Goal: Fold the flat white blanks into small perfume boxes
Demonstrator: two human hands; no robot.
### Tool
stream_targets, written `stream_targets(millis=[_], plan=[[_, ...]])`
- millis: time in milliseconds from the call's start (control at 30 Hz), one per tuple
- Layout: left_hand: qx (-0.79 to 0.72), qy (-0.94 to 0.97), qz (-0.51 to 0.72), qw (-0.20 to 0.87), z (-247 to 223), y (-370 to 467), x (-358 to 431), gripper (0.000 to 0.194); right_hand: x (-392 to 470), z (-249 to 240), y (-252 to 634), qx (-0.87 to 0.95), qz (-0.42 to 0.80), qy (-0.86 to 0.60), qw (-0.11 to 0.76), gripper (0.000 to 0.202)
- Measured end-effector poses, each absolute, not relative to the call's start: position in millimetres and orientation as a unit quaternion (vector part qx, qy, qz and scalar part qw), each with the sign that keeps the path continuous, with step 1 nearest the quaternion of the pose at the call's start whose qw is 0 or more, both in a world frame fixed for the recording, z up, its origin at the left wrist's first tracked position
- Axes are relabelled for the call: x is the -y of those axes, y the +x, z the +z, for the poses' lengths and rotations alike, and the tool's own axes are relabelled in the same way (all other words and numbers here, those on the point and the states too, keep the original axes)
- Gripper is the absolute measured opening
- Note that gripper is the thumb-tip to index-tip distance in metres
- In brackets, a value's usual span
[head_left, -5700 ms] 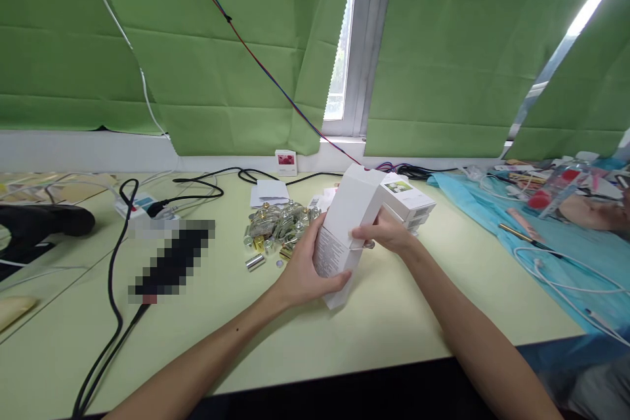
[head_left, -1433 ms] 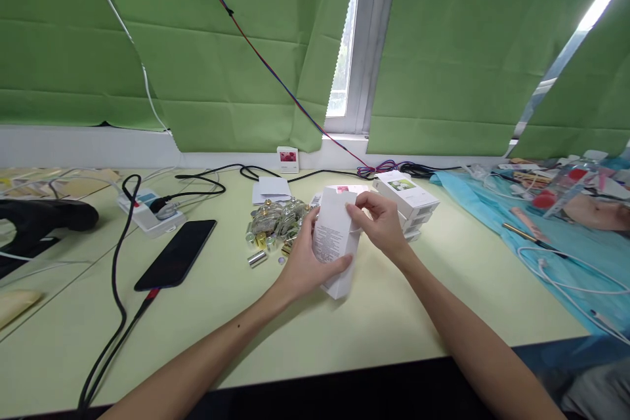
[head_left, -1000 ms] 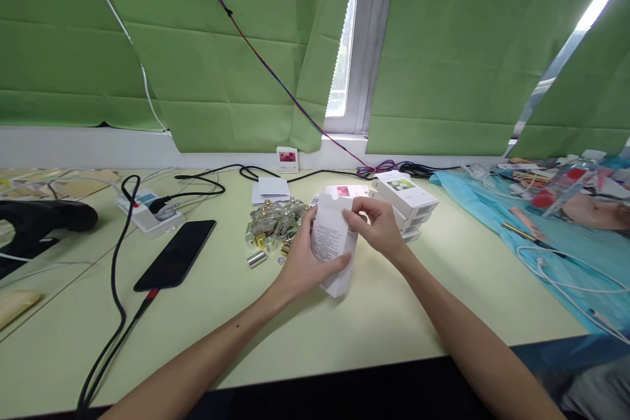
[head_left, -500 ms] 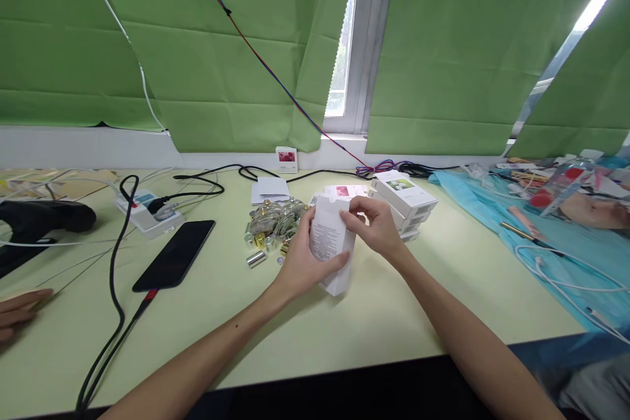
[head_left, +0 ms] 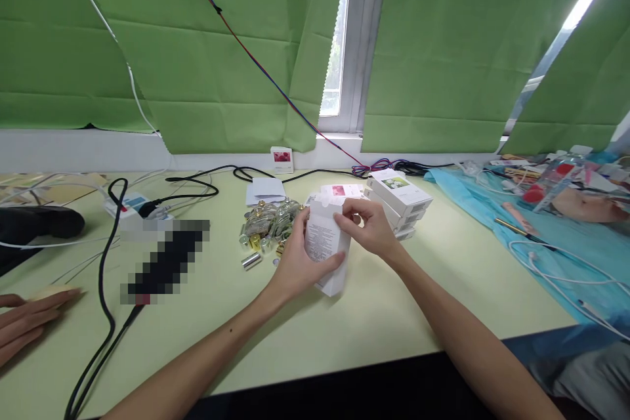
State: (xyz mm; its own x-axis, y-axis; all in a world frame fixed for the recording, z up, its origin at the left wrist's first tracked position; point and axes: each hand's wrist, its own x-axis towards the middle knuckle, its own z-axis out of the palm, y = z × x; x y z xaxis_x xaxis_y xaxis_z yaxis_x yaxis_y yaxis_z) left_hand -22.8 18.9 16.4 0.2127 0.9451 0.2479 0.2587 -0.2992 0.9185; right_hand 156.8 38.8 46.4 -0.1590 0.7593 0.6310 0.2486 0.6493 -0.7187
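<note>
One white box (head_left: 323, 238), long axis pointing away.

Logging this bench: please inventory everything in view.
held box: one, white, centre
stacked boxes: several, white, right of it
small box: one, white and red, at back
small parts: many, silver and gold, left of held box
papers: some, white, behind parts
cylinder: one, silver, before parts
pixelated item: one, dark, left
power strip: one, white, left
black object: one, left edge
cables: several, black, white, red, blue; throughout
curtains: several, green, across back
window: one, grey-framed, between curtains
blue sheet: one, right, under clutter
tabletop: one, pale green, beneath
co-worker's hand: one, bare, left edge
left hand: one, bare, on held box
right hand: one, bare, on held box
</note>
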Motion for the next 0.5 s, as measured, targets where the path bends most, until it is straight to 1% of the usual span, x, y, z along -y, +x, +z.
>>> stream_targets(millis=[100, 367, 500], plan=[[-0.445, 0.674, 0.443, 0.390, 15.6, -22.9, -20.2, 0.099, -38.4, 47.2, 156.7, 0.732, 0.229, -0.343, 0.542, 0.026], [-0.434, 0.682, 0.444, 0.387, 10.2, -26.0, -25.2, 0.096, -41.0, 47.6, 156.4, 0.741, 0.228, -0.337, 0.534, 0.024], [-0.439, 0.682, 0.440, 0.387, 10.7, -25.8, -26.9, 0.100, -40.2, 49.3, 155.7, 0.745, 0.233, -0.331, 0.529, 0.024]])
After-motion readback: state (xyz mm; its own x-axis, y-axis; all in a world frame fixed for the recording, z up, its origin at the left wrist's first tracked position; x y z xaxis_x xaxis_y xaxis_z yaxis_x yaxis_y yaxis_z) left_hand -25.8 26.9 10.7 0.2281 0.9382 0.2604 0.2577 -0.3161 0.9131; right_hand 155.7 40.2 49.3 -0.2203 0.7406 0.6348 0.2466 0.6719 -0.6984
